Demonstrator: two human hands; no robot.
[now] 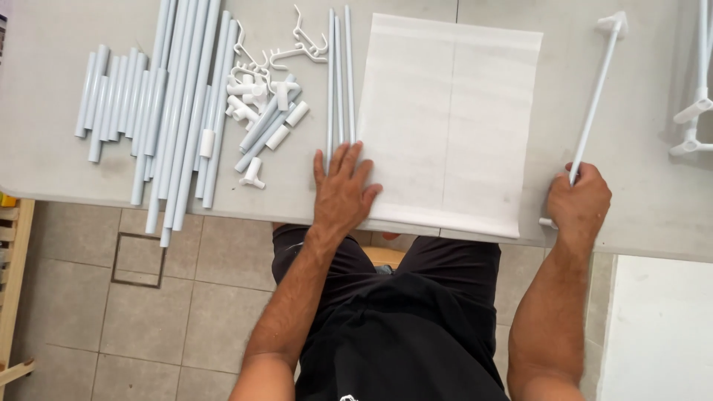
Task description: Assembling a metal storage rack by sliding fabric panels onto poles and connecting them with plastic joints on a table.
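My left hand [341,189] lies flat, fingers apart, on the near left corner of a folded white fabric sheet [453,119] and on the ends of three thin white rods [339,74] beside it. My right hand [580,200] is closed around the near end of a long thin white rod [594,96] that runs away from me to a white corner connector [616,22]. Everything rests on a pale grey table [44,163].
Left of my hand lie many white tubes [178,104] of different lengths, some overhanging the table edge, plus small white connectors [256,96] and hooks [297,44]. A partly built white tube frame [694,111] stands at the far right. Tiled floor [148,312] lies below.
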